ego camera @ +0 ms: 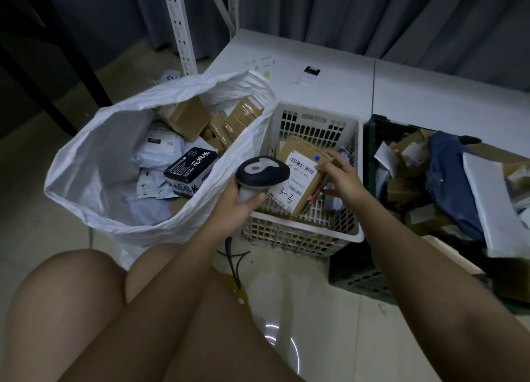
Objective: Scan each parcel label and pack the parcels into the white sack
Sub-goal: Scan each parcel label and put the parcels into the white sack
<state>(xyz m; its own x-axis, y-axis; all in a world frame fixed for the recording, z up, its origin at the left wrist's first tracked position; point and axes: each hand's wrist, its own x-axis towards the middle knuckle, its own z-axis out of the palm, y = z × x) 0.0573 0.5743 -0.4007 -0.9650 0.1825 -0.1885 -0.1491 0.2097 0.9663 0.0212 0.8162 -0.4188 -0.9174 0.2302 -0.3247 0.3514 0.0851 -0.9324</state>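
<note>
The person's left hand [239, 196] is curled around the grip of a scanner [262, 172], thumb laid along its near side, with the bare forearm running down toward the lower left. The right hand [341, 175] reaches forward from the lower right on a nearly straight bare arm, its fingers bent and pinching the edge of a parcel [304, 178]. Both bare knees show at the bottom, below the arms.
</note>
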